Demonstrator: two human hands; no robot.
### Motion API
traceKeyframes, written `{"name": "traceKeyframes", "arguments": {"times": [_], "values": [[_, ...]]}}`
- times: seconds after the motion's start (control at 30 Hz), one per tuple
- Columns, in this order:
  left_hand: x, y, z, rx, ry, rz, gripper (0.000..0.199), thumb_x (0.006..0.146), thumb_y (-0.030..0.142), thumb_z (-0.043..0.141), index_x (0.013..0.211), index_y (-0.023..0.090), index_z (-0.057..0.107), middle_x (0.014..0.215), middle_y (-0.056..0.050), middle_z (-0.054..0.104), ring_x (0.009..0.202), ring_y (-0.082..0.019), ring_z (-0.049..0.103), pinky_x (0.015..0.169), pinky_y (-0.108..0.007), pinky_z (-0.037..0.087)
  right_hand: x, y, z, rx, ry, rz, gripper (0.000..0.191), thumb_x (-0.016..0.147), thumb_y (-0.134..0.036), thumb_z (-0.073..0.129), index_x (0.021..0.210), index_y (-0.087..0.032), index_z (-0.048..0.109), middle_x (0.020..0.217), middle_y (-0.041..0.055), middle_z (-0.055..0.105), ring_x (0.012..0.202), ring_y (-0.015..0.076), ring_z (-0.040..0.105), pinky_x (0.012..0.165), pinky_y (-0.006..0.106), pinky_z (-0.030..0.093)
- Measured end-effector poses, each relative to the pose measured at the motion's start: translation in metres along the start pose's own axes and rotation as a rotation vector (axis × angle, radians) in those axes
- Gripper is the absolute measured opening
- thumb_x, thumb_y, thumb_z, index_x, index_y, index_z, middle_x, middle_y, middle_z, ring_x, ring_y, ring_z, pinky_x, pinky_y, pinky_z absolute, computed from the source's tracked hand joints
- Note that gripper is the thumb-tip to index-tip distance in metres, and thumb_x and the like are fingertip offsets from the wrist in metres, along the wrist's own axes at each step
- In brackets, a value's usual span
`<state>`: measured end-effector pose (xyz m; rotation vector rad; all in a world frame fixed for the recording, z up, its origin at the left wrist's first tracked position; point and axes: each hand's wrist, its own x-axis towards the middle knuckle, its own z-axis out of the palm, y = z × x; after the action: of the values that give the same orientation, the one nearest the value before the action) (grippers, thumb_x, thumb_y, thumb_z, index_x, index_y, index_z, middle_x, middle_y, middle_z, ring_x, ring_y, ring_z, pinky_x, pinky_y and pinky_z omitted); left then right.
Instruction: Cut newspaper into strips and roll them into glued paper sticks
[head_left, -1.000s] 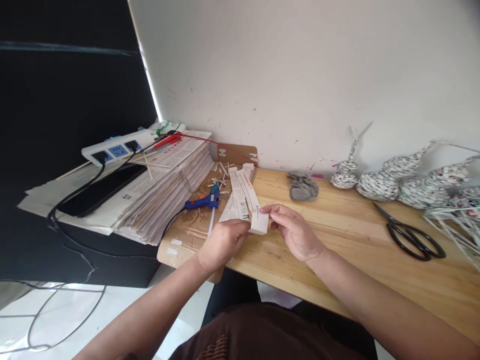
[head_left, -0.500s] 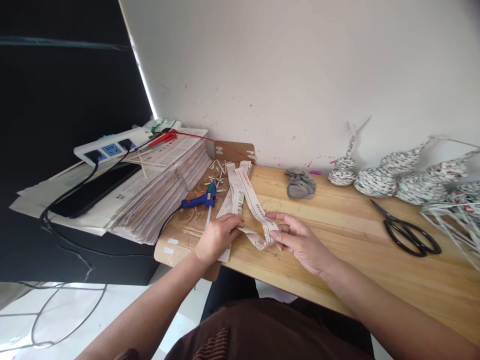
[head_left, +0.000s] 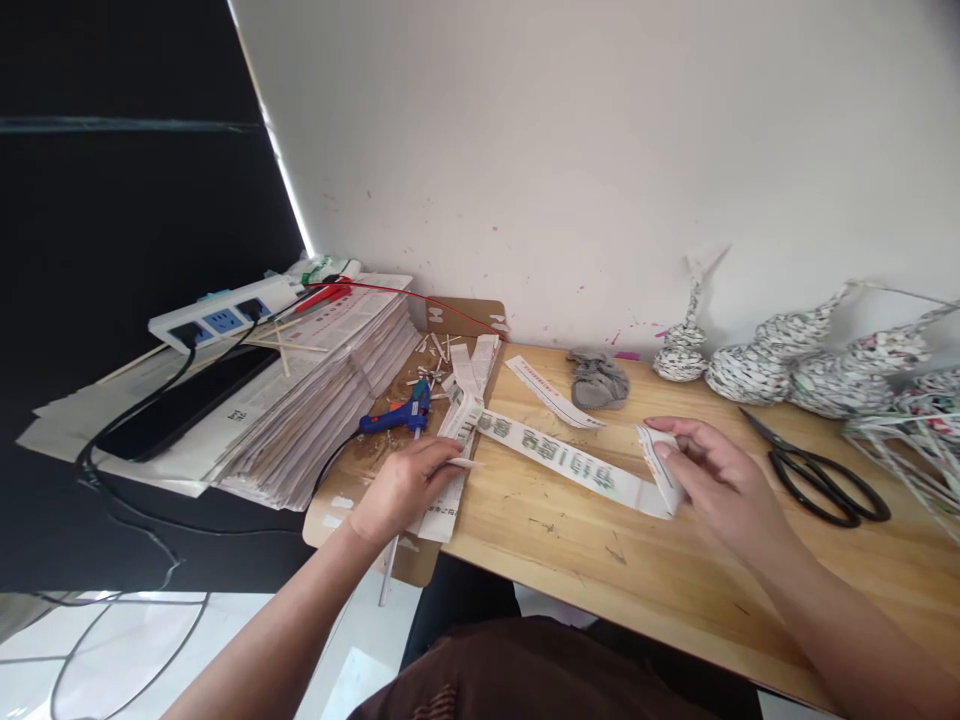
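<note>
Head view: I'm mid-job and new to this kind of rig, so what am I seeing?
There's no machine. A camera worn on a person's head looks forward and down at their bare hands. The right hand pinches the folded end of a paper strip over the table. The left hand seems to pinch a white piece, unclear what. Nearby, a glue gun lies on cardboard beside a newspaper stack. Farther right are a grey cloth, scissors and woven shapes.

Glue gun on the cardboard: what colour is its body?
Blue; the glue gun shows best in the head view.
</note>
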<state>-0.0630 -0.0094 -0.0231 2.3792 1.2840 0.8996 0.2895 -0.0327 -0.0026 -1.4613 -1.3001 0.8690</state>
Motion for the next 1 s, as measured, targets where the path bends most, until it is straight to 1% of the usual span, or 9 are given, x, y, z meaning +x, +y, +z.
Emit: {"name": "traceKeyframes", "arguments": {"times": [0.1,0.23,0.33,0.43,0.5,0.57,0.7,0.83,1.0], "values": [[-0.005,0.002,-0.010,0.001,-0.027,-0.045,0.016,0.086,0.031,0.059,0.096,0.023,0.069,0.102,-0.006,0.070,0.099,-0.019,0.064,0.091,-0.033,0.049,-0.013,0.010,-0.021,-0.095,0.000,0.031,0.036,0.076,-0.048,0.065,0.104,-0.025,0.065,0.074,0.0022,0.060,0.063,0.0156,0.054,0.051,0.024,0.043],[-0.006,0.009,-0.023,-0.031,-0.123,-0.106,0.019,0.081,0.040,0.064,0.087,0.025,0.073,0.098,-0.005,0.072,0.103,-0.022,0.062,0.093,-0.036,0.047,-0.030,0.016,-0.039,-0.125,0.010,0.078,0.040,0.074,-0.050,0.067,0.105,-0.026,0.065,0.080,0.0053,0.064,0.070,0.0199,0.058,0.055,0.028,0.048],[0.003,0.010,-0.029,-0.061,-0.163,-0.167,0.031,0.088,0.046,0.052,0.086,0.024,0.074,0.094,-0.004,0.073,0.097,-0.021,0.064,0.088,-0.033,0.048,-0.041,0.020,-0.049,-0.101,0.045,0.108,0.040,0.069,-0.052,0.070,0.100,-0.027,0.068,0.092,0.0087,0.068,0.078,0.0247,0.063,0.058,0.031,0.053],[0.018,0.005,-0.028,-0.038,-0.143,-0.251,0.047,0.093,0.050,0.037,0.084,0.023,0.074,0.090,-0.004,0.074,0.087,-0.020,0.066,0.081,-0.031,0.049,-0.052,0.030,-0.059,-0.114,0.035,0.112,0.038,0.067,-0.053,0.071,0.097,-0.029,0.070,0.105,0.0089,0.069,0.093,0.0296,0.064,0.067,0.034,0.057],[0.031,0.001,-0.024,0.057,-0.097,-0.293,0.045,0.090,0.053,0.040,0.089,0.022,0.073,0.093,-0.005,0.073,0.088,-0.022,0.066,0.080,-0.032,0.049,-0.059,0.039,-0.065,-0.144,-0.001,0.152,0.037,0.070,-0.053,0.069,0.099,-0.029,0.070,0.110,0.0082,0.068,0.099,0.0312,0.063,0.069,0.035,0.058],[0.044,-0.001,-0.017,0.205,-0.078,-0.296,0.041,0.085,0.054,0.050,0.098,0.021,0.070,0.101,-0.007,0.071,0.095,-0.025,0.065,0.086,-0.035,0.047,-0.065,0.046,-0.068,-0.174,-0.024,0.202,0.037,0.071,-0.054,0.067,0.098,-0.029,0.071,0.108,0.0080,0.069,0.097,0.0318,0.064,0.065,0.034,0.058],[0.072,0.004,0.001,0.444,-0.193,-0.305,0.050,0.080,0.050,0.059,0.121,0.019,0.059,0.123,-0.014,0.061,0.112,-0.031,0.058,0.095,-0.042,0.042,-0.071,0.049,-0.065,-0.216,0.014,0.217,0.036,0.067,-0.056,0.067,0.089,-0.028,0.073,0.098,0.0064,0.072,0.091,0.0312,0.067,0.063,0.033,0.059],[0.089,0.009,0.021,0.430,-0.285,-0.331,0.067,0.080,0.046,0.061,0.137,0.017,0.042,0.144,-0.020,0.041,0.127,-0.032,0.048,0.099,-0.041,0.040,-0.070,0.048,-0.062,-0.229,0.013,0.189,0.033,0.068,-0.055,0.067,0.087,-0.029,0.074,0.096,0.0049,0.073,0.088,0.0292,0.068,0.062,0.031,0.058],[0.085,0.008,0.036,0.396,-0.272,-0.289,0.067,0.081,0.046,0.060,0.140,0.018,0.041,0.152,-0.020,0.028,0.137,-0.034,0.034,0.106,-0.042,0.034,-0.073,0.051,-0.064,-0.237,-0.013,0.192,0.032,0.070,-0.054,0.066,0.088,-0.029,0.074,0.094,0.0046,0.074,0.081,0.0276,0.068,0.055,0.029,0.056]]}}
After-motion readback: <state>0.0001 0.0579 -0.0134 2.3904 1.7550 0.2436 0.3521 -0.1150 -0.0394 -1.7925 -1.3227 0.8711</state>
